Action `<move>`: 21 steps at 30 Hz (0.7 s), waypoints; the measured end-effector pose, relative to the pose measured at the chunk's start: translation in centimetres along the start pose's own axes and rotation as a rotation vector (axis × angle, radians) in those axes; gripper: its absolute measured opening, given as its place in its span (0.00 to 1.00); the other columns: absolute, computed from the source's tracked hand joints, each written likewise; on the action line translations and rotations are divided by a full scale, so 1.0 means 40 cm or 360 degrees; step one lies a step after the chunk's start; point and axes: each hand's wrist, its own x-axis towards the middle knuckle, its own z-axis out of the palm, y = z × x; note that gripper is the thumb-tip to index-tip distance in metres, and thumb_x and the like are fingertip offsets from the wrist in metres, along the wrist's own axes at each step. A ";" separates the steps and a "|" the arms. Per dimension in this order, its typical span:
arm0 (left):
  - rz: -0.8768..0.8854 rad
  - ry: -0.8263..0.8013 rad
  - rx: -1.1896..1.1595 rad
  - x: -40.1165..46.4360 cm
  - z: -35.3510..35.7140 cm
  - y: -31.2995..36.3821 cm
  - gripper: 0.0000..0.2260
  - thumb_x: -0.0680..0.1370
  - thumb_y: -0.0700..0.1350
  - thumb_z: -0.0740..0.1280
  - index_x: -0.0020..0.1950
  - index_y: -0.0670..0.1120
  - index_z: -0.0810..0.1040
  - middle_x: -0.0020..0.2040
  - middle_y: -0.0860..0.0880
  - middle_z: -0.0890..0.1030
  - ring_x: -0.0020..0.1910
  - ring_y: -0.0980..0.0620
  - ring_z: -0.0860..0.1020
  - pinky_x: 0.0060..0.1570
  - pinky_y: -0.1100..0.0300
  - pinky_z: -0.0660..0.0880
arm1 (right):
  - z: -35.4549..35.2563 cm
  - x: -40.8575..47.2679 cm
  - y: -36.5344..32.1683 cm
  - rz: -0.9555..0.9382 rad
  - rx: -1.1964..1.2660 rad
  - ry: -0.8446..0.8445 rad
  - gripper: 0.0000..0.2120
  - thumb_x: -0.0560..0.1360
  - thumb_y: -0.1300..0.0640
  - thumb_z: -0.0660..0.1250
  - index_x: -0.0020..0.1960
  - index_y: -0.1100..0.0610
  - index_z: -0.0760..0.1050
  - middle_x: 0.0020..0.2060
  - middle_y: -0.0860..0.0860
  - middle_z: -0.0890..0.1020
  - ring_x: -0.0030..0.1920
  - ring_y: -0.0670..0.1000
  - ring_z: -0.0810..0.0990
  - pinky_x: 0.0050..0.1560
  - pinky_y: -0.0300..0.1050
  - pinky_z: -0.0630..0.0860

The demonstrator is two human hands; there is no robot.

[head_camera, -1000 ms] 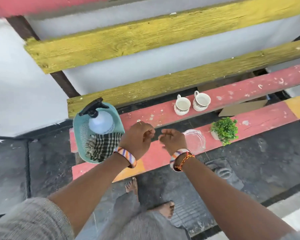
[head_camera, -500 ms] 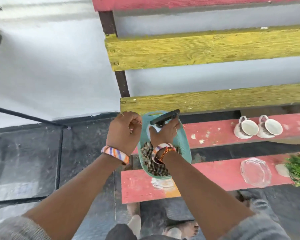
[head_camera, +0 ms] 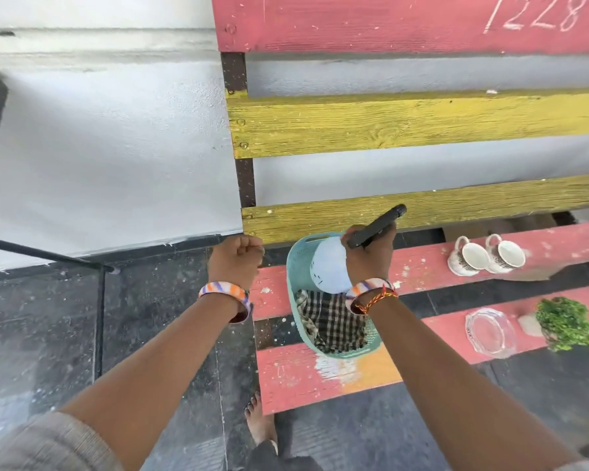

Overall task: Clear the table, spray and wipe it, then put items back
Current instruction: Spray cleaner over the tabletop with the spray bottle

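Spray bottle [head_camera: 330, 268] gripped at its black trigger head, standing in the teal basket [head_camera: 295, 283].

Right hand [head_camera: 369, 254] fingers were wrapped around the head, the pale body below the palm, above the checked cloth [head_camera: 334, 322]. Left hand [head_camera: 235, 258] hung fisted, empty, left of the basket. Two cups [head_camera: 485, 258], glass dish [head_camera: 490, 331] and plant [head_camera: 565, 322] sat rightward on the slatted table [head_camera: 286, 379].

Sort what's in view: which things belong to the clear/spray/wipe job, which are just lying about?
Job:
spray bottle, gripped by right hand
checked cloth
teal basket
two cups
glass dish
small plant
slatted table

Lying about:
yellow slats behind
black railing
left hand, closed on nothing
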 end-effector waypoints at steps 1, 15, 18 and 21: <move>-0.0144 -0.0075 -0.0099 -0.005 0.003 0.014 0.07 0.77 0.36 0.63 0.42 0.46 0.77 0.37 0.46 0.77 0.35 0.51 0.74 0.41 0.55 0.77 | -0.013 -0.013 -0.029 -0.0047 0.0086 -0.0101 0.16 0.73 0.75 0.61 0.53 0.57 0.65 0.35 0.54 0.73 0.34 0.46 0.74 0.37 0.39 0.70; -0.0572 -0.0617 -0.0626 -0.281 -0.198 0.024 0.24 0.80 0.58 0.55 0.55 0.37 0.73 0.43 0.41 0.79 0.42 0.44 0.78 0.50 0.46 0.73 | -0.007 -0.359 -0.278 -0.0231 0.0531 -0.0321 0.06 0.73 0.53 0.68 0.43 0.56 0.76 0.20 0.48 0.76 0.24 0.48 0.74 0.37 0.42 0.72; -0.0519 -0.0636 -0.0515 -0.341 -0.280 -0.004 0.25 0.80 0.59 0.53 0.42 0.37 0.72 0.35 0.41 0.79 0.34 0.46 0.77 0.45 0.48 0.74 | 0.020 -0.429 -0.327 -0.0098 0.0646 -0.0325 0.14 0.71 0.52 0.68 0.30 0.56 0.75 0.22 0.50 0.75 0.24 0.45 0.71 0.41 0.49 0.73; -0.0389 -0.0543 -0.0225 -0.372 -0.368 -0.009 0.26 0.80 0.58 0.51 0.38 0.38 0.72 0.21 0.45 0.79 0.25 0.48 0.78 0.34 0.55 0.76 | 0.052 -0.504 -0.381 -0.0109 0.0841 -0.0552 0.11 0.72 0.56 0.67 0.31 0.54 0.76 0.28 0.51 0.77 0.33 0.49 0.74 0.37 0.45 0.75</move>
